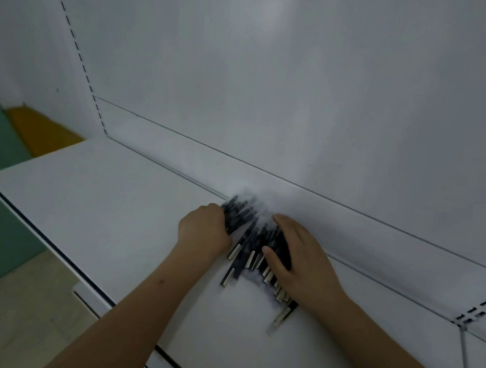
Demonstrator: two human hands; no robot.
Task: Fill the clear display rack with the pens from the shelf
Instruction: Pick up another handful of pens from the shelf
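A pile of several dark pens with pale clips lies on the white shelf, close to the back panel. My left hand curls around the left side of the pile and grips a bunch of pens. Over the right side of the pile lies my right hand, fingers stretched across the pens and thumb tucked against them. A few pens stick out toward me below both hands. No clear display rack is in view.
The white back panel rises straight behind the shelf, with slotted uprights at left and right. The shelf's front edge runs diagonally; below it are beige floor, a green wall and an orange patch.
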